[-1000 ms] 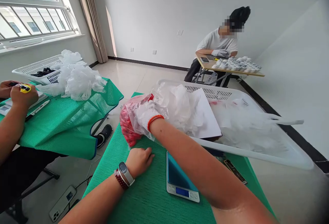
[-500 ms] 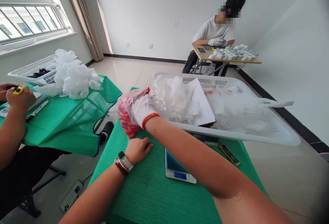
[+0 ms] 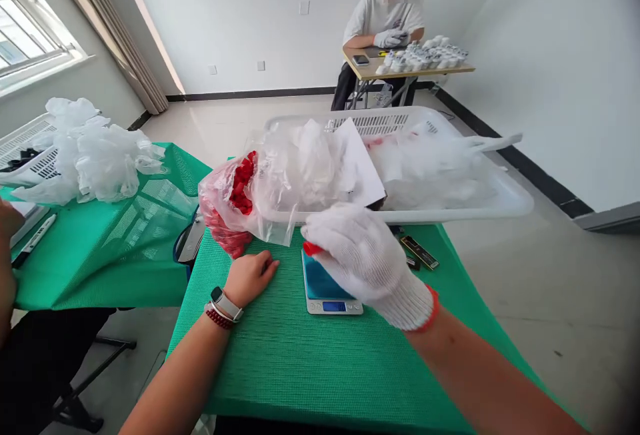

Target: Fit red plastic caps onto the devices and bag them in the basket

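Note:
My right hand [image 3: 360, 255], in a white knit glove with an orange cuff, pinches a small red plastic piece [image 3: 313, 248] between thumb and fingers. It hovers over the digital scale [image 3: 320, 282], which has a blue-green weighing plate and a lit display; the digits are too small to read. My bare left hand [image 3: 247, 278], with a watch and beads at the wrist, rests on the green cloth [image 3: 280, 368] with its fingers curled in and nothing visible in them. Just beyond it, a clear plastic bag [image 3: 223, 205] lies open, full of red pieces like the pinched one.
A white plastic basket [image 3: 500, 205] across the table's far side holds clear bags and a white card [image 3: 363, 168]. Memory sticks [image 3: 420, 252] lie right of the scale. At left, another person's arm is beside a green-covered table [image 3: 110, 255]. A gloved person sits at a far table [image 3: 370, 70].
My right hand has drawn back from the bag of red pieces, rightward to the scale, now with a red piece. The bag's mouth shows open. My view has shifted right and down.

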The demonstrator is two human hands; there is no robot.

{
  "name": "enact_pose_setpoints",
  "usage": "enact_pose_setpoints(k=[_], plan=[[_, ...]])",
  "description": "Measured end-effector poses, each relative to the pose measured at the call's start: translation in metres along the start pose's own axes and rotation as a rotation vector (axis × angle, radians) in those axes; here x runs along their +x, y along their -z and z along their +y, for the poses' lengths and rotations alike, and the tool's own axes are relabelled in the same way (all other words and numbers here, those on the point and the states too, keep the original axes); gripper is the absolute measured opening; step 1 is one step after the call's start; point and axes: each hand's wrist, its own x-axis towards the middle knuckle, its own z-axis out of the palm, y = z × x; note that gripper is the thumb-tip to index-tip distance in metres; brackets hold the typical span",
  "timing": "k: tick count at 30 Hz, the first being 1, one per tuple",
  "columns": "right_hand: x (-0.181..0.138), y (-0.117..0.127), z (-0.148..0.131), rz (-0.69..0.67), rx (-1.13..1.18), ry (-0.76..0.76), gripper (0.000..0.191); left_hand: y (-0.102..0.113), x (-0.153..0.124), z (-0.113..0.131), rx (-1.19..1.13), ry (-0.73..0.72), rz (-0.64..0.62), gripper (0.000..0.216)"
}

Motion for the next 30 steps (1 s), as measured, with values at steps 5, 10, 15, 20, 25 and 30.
enact_pose_setpoints(k=[5,10,15,20,25,30], plan=[[-0.072,-0.008,-0.005,-0.011,-0.078,-0.15,0.019,-0.001,0.005,0.006,0.052,0.042,0.005,0.036],[-0.091,-0.022,0.005,0.106,-0.112,-0.378,0.018,-0.001,0.004,0.007,0.031,0.066,0.015,0.035],[-0.087,-0.033,0.007,0.066,-0.15,-0.4,0.025,-0.001,0.003,0.006,-0.003,0.053,0.016,0.035],[-0.092,-0.041,0.001,-0.035,-0.051,-0.411,0.029,0.0,0.004,0.005,-0.001,0.063,0.006,0.036],[-0.092,-0.039,0.003,-0.025,0.026,-0.398,0.024,0.001,0.004,0.005,-0.011,0.077,-0.009,0.037],[-0.092,-0.036,0.005,-0.011,0.061,-0.404,0.02,0.0,0.004,0.004,-0.022,0.081,-0.014,0.036]])
